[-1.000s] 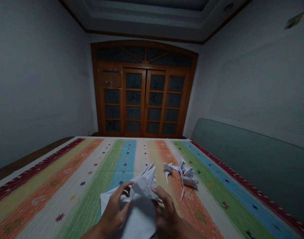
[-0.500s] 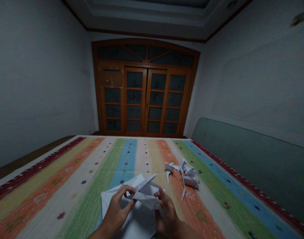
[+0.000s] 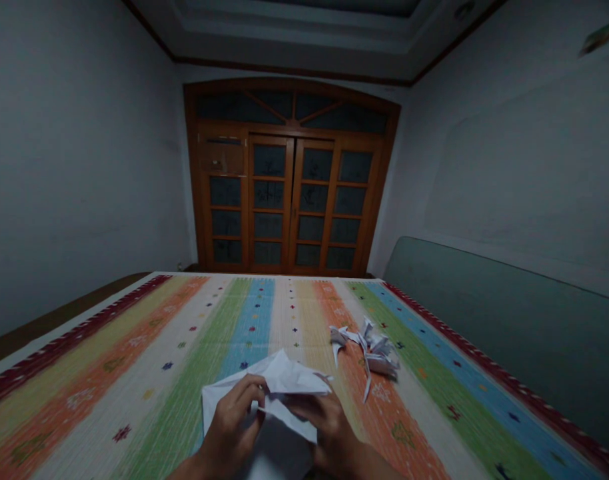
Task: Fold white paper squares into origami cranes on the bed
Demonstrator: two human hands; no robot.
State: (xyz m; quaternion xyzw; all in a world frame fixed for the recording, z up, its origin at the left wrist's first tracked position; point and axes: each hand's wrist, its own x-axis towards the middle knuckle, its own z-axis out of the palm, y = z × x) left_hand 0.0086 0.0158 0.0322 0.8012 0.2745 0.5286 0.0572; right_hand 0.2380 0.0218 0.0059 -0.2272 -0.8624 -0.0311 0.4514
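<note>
Between my two hands is a partly folded piece of white paper [image 3: 289, 377], its upper layer raised in a peak. The fingers and thumb of my left hand [image 3: 237, 420] pinch its left side. My right hand [image 3: 332, 427] grips the right side, with fingers reaching in under a raised flap; their tips are hidden. Beneath both hands lie flat white paper sheets [image 3: 212, 400], their left corner sticking out past my left hand. Several folded white paper cranes [image 3: 377, 353] sit in a cluster to the right, apart from my hands.
A striped, multicoloured cloth [image 3: 149, 360] covers the table. Along the right side stands a pale green padded backrest [image 3: 484, 313]. Wooden double doors with glass panes [image 3: 292, 200] close off the far wall.
The pointed flap that stood up to the right has swung down, and the folded paper now looks broader. My right-hand fingers have moved left and in under the flap.
</note>
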